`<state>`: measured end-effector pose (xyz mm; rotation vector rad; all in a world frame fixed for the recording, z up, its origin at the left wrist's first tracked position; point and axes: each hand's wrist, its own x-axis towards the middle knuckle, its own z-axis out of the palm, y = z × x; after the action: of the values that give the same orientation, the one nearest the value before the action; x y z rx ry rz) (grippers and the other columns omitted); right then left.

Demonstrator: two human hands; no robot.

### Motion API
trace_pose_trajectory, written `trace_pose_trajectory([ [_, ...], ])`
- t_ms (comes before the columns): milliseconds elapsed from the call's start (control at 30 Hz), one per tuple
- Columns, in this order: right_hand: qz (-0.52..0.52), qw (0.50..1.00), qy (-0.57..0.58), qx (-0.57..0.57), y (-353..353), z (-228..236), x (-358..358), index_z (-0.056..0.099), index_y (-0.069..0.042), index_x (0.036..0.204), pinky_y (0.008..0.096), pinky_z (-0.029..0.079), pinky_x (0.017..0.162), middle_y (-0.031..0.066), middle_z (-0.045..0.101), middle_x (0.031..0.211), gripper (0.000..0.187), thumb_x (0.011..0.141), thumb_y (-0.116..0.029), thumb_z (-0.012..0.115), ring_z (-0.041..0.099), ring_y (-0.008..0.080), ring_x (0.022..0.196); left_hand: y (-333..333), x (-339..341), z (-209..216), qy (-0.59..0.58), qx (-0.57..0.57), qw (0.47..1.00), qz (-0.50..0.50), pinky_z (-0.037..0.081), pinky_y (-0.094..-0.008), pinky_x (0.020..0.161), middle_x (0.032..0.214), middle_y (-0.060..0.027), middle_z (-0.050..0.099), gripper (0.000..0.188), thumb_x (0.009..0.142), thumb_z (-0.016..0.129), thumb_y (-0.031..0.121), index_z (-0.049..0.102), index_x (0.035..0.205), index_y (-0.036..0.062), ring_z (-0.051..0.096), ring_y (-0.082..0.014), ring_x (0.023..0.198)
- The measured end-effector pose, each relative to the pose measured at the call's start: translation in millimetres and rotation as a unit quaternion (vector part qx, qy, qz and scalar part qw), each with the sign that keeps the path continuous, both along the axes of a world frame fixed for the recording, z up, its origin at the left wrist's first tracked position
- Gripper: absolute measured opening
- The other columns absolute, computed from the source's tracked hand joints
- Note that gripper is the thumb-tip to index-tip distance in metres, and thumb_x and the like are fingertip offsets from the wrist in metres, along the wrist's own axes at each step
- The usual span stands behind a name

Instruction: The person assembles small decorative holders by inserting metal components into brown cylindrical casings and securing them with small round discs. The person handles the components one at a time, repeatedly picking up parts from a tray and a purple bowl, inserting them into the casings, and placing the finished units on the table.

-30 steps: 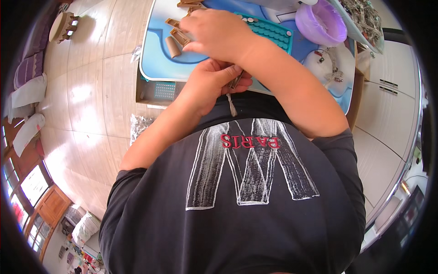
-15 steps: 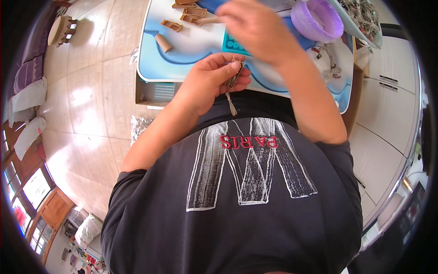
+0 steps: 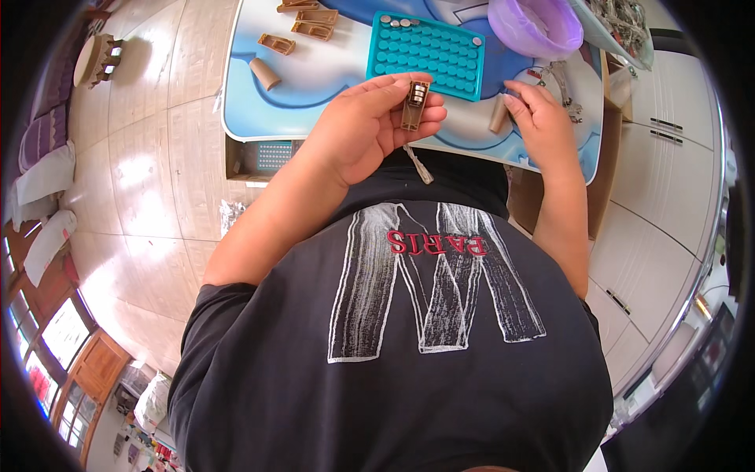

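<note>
The left hand [image 3: 370,130] curls half-closed around a small brown open-framed part [image 3: 414,105], pinched upright above the table's [image 3: 330,86] near edge. The right hand [image 3: 543,122], fingers loosely bent, touches a tan cylinder [image 3: 499,115] lying just beside the teal grid tray [image 3: 429,53].

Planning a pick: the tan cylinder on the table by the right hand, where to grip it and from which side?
Take the tan cylinder across its middle, from above. It lies on its side on the table, the curved wall exposed. The right hand touches its right side, so the left flank is freer. The left hand holds a small brown holder.
</note>
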<state>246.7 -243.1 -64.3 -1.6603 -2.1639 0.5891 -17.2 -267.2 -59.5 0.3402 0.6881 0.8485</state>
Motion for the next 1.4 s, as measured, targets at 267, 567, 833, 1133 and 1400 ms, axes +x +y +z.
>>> trace_pose_trajectory([
  [267,0.046,0.996,-0.001,0.072,-23.2,-2.2,-7.2,0.057,-0.003,0.110,0.0287,0.045,0.067,0.0071,0.054,0.104,0.051,0.066,-0.023,0.075,0.054,0.0181,0.076,0.3,3.4,6.7,0.008,-0.005,1.000,-0.010,0.049,-0.0335,0.091,0.108,-0.0147,0.059,0.034,0.097,0.039,0.018,0.043,0.123,-0.0038,0.060,-0.0221,0.101],
  [567,0.068,0.967,0.220,0.112,-25.6,35.5,-63.7,0.058,-0.002,0.104,0.0322,0.046,0.072,0.0100,0.056,0.099,0.056,0.057,-0.018,0.082,0.055,0.0235,0.082,-0.6,4.1,-4.6,-0.043,0.000,0.999,-0.027,0.050,-0.0326,0.088,0.108,-0.0122,0.060,0.032,0.096,0.042,0.020,0.047,0.120,-0.0011,0.061,-0.0195,0.100],
  [833,0.107,0.965,0.197,0.139,-25.4,29.2,-92.3,0.058,-0.005,0.102,0.0348,0.046,0.075,0.0103,0.057,0.098,0.055,0.056,-0.023,0.082,0.056,0.0277,0.089,-1.2,0.7,-12.5,-0.092,0.013,0.995,-0.040,0.050,-0.0303,0.084,0.104,-0.0107,0.062,0.032,0.097,0.041,0.022,0.050,0.118,-0.0005,0.061,-0.0172,0.098],
  [1133,0.103,0.968,0.190,0.126,-25.7,28.2,-92.8,0.058,-0.004,0.102,0.0347,0.046,0.075,0.0097,0.057,0.098,0.054,0.057,-0.022,0.082,0.057,0.0270,0.088,-1.6,1.7,-13.4,-0.108,0.018,0.993,-0.038,0.049,-0.0302,0.087,0.105,-0.0106,0.062,0.032,0.096,0.042,0.022,0.051,0.117,-0.0009,0.060,-0.0177,0.100],
  [1400,0.108,0.970,0.177,0.130,-24.8,27.3,-92.8,0.058,-0.004,0.104,0.0348,0.047,0.075,0.0096,0.056,0.097,0.056,0.056,-0.022,0.082,0.056,0.0272,0.088,-3.2,3.8,-10.6,-0.073,-0.001,0.997,-0.018,0.048,-0.0324,0.091,0.109,-0.0124,0.059,0.033,0.097,0.039,0.021,0.050,0.117,-0.0033,0.058,-0.0203,0.104],
])
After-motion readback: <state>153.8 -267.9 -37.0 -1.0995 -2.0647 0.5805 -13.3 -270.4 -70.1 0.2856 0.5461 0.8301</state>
